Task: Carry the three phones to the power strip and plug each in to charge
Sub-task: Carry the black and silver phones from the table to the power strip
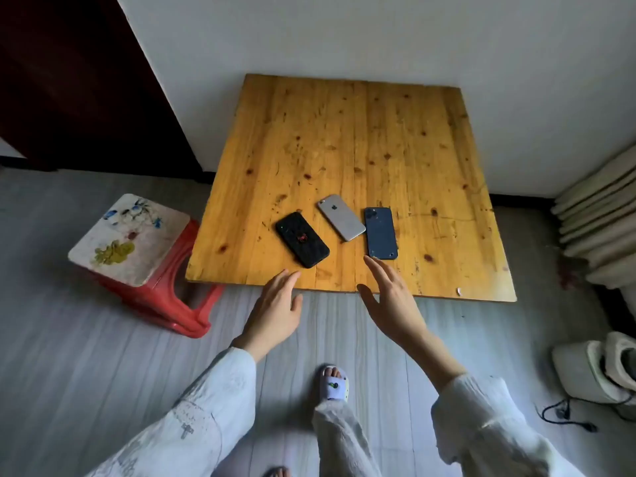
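Observation:
Three phones lie face down near the front edge of a low wooden table (361, 132): a black phone (302, 239) at the left, a silver phone (341, 217) in the middle, a dark blue phone (381, 233) at the right. My left hand (277, 309) hovers open at the table's front edge, just short of the black phone. My right hand (390, 297) is open too, its fingertips close to the near end of the blue phone. Neither hand touches a phone. No power strip is in view.
A red plastic stool (137, 249) with a patterned top stands left of the table. Folded bedding (599, 222) is stacked at the right wall, with a white appliance (599, 370) and a black cord (564, 416) on the floor below it. My sandalled foot (334, 383) stands on grey floor.

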`<state>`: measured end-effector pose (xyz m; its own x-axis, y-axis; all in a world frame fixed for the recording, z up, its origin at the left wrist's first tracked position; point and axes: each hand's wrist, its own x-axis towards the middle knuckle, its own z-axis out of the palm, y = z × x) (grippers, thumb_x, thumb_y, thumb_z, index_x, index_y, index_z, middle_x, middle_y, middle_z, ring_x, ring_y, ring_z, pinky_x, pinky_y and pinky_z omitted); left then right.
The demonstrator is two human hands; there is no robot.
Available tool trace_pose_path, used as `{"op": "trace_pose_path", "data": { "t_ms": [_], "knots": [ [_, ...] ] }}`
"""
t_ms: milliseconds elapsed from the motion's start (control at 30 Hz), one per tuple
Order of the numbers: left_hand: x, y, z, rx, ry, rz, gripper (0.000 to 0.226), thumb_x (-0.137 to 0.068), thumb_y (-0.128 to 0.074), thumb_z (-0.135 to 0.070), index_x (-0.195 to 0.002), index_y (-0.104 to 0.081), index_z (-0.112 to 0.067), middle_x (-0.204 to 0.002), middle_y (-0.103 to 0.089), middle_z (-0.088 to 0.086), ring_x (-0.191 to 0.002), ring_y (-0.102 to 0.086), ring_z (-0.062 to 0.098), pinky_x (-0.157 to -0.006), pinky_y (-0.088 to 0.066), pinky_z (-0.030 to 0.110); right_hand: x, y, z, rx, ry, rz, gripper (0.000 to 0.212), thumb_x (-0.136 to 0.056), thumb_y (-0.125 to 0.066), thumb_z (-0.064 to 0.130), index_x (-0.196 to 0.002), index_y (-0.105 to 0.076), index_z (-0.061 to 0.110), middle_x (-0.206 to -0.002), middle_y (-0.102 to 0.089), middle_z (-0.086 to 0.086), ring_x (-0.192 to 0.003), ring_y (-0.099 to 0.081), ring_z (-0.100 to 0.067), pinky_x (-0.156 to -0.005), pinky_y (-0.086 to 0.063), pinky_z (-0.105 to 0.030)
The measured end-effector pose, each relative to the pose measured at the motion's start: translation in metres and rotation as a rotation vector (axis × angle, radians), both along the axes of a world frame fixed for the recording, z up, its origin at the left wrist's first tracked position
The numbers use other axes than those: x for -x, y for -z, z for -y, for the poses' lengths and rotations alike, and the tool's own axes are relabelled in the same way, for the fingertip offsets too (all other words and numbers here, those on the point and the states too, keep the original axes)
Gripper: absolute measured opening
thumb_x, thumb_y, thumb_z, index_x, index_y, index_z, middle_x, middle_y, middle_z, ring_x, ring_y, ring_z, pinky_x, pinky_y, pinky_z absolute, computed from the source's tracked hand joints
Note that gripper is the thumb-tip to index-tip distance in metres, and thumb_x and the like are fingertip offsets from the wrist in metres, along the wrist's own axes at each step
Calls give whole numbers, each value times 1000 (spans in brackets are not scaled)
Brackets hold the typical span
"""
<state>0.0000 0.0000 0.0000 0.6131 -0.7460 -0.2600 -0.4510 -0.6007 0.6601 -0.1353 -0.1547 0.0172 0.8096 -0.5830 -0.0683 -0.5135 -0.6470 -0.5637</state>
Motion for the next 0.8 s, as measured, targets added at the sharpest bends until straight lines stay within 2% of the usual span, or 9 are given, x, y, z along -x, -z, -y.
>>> {"op": "trace_pose_path", "data": {
  "t_ms": [167,267,367,433,533,633,700,800],
  "knots": [
    [-26,43,71,-201,39,31,50,-94,-41,-18,-141,-27,-15,-155,-14,10,-142,-15,26,-115,-20,43,-43,40,68,-20,-65,-206,55,-94,-46,31,-144,-27,16,-152,-29,-9,-139,-28,-26,-111,-31,-38],
    [-40,72,102,-288,70,81,55,-93,-41,-22,-143,-20,-18,-157,1,11,-144,-1,29,-115,-12,50,-68,64,96,-18,-166,-298,58,-95,-44,31,-146,-20,17,-156,-19,-8,-144,-15,-26,-116,-19,-40],
    [-56,98,121,-340,94,160,63,-93,-40,-31,-146,-8,-20,-156,12,11,-143,9,32,-115,-12,53,-95,89,116,25,-259,-375,58,-96,-40,32,-146,-16,17,-158,-8,-7,-146,-1,-24,-117,-4,-42],
    [-65,116,127,-391,115,175,65,-94,-35,-39,-146,1,-22,-155,16,10,-143,14,30,-115,-4,53,-110,106,124,63,-305,-424,59,-96,-38,33,-147,-12,18,-158,-1,-6,-145,6,-23,-117,1,-44],
    [-68,130,119,-452,176,243,65,-94,-26,-47,-145,9,-26,-154,21,6,-142,17,27,-114,4,52,-119,122,127,83,-349,-494,62,-96,-36,34,-148,-6,16,-158,6,-4,-145,9,-22,-117,3,-44],
    [-68,134,105,-459,231,281,64,-94,-22,-49,-143,14,-29,-153,24,3,-142,19,23,-114,7,49,-117,130,120,62,-331,-491,64,-96,-37,29,-148,-3,16,-158,6,-3,-145,7,-21,-117,2,-43],
    [-70,132,94,-435,260,298,61,-94,-22,-47,-144,9,-30,-155,20,2,-143,16,22,-115,6,48,-113,130,110,74,-325,-488,63,-96,-38,30,-148,-5,16,-159,2,-3,-146,3,-22,-117,0,-44],
    [-75,124,75,-336,262,297,50,-96,-30,-36,-144,-16,-29,-157,2,1,-145,2,22,-116,-2,46,-103,124,90,69,-336,-530,63,-95,-39,34,-148,-9,18,-159,-1,-3,-145,-2,-22,-116,-4,-48]
  ]
}}
